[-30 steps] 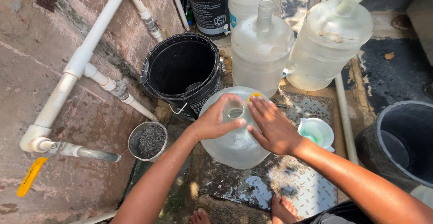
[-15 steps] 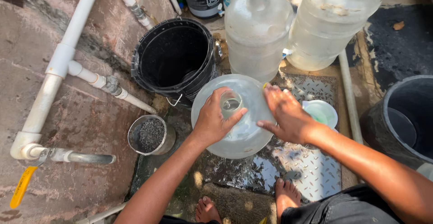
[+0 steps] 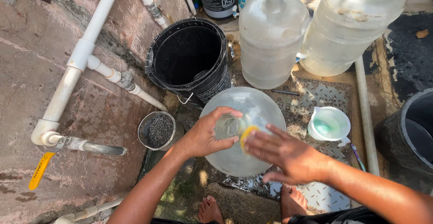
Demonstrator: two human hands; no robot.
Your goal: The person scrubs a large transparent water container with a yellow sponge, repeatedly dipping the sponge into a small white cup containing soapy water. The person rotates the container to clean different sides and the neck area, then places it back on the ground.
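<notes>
A large clear plastic water jar (image 3: pixel 246 131) is seen from above, standing on a wet metal tread plate (image 3: pixel 315 93) just in front of 2 bare feet. Its narrow neck is gripped by the left hand (image 3: pixel 205 136), whose fingers are curled closely around the mouth. The right hand (image 3: pixel 284 154) is laid flat on the jar's shoulder with the fingers spread wide; a small yellow scrubbing pad (image 3: pixel 246 136) is pressed under its fingertips against the plastic beside the neck, but it cannot be told whether the pad is actually clasped.

Behind the jar, a black plastic bucket (image 3: pixel 189 59) and 2 more clear jars, 1 tall with a long neck (image 3: pixel 270 39) and 1 broader (image 3: pixel 352 25), are stood. A small steel bowl of dark grit (image 3: pixel 157 130) is set to the left, near a white pipe with a yellow-handled tap (image 3: pixel 67 129). A white plastic mug holding greenish liquid (image 3: pixel 329 125) is placed to the right.
</notes>
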